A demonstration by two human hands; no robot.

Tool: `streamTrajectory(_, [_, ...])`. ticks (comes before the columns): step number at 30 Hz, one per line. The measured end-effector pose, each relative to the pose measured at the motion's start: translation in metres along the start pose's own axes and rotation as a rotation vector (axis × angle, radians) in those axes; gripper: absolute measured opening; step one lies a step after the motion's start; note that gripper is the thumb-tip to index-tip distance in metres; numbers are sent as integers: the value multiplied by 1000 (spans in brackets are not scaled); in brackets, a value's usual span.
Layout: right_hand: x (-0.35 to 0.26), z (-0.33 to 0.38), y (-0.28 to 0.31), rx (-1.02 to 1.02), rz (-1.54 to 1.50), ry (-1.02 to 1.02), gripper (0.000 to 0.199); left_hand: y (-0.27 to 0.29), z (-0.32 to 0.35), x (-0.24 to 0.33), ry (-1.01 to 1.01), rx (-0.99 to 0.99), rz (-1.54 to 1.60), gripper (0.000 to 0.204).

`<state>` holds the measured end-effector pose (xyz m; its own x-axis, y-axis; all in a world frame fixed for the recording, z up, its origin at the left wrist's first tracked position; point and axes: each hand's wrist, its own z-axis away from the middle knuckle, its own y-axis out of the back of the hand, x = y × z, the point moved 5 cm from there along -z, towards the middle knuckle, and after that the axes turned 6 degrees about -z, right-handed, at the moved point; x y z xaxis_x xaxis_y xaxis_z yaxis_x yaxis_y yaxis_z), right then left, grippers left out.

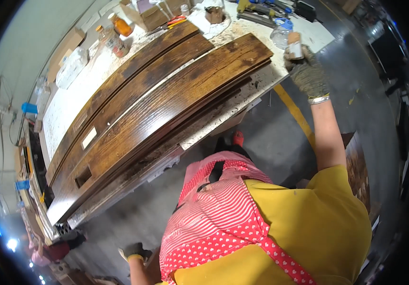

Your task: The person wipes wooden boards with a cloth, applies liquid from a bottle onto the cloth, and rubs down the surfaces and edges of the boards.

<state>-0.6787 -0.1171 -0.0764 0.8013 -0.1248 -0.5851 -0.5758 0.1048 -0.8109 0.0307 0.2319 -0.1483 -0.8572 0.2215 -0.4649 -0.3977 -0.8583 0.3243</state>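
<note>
My right hand point(307, 76), in a grey-brown work glove, is beyond the right end of the bench. It is closed on a small block point(295, 47), tan at the top with a whitish face. Low in the picture, left of my apron, my gloved left hand point(135, 251) is down by my side, away from the bench. Its fingers are too foreshortened to make out. Long dark-stained wooden boards point(176, 90) lie side by side on the bench, with a glossy grain. The nearest has a rectangular slot near its left end, and a white patch shows on another.
On the white bench top point(64, 111) stand an amber bottle point(121, 26), a clear bottle point(112, 42) and a cardboard box point(154, 13). Yellow-and-black tools point(257, 12) lie at its far right. A yellow floor line point(294, 111) runs past. Another person point(50, 251) is at the lower left.
</note>
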Motion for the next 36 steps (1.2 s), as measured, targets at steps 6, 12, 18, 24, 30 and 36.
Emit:
streamTrajectory(6, [24,53,-66,189,971,105,40,-149,-32,-132,586,741,989,51])
streamTrajectory(12, [9,60,-79,88,1791,607,43,-20,0,-177,526,1093,1581,37])
streamTrajectory(18, [10,57,-78,88,1813,663,43,20,18,-221,429,1346,1611,34])
streamTrajectory(24, [32,60,-86,118,1868,705,42,123,64,-205,629,1235,696,38])
streamTrajectory(30, [95,92,-132,-128,1896,653,44,125,39,-243,675,1167,861,49])
streamTrajectory(36, [46,73,-100,226,1866,860,44,116,9,-286,651,1149,824,48])
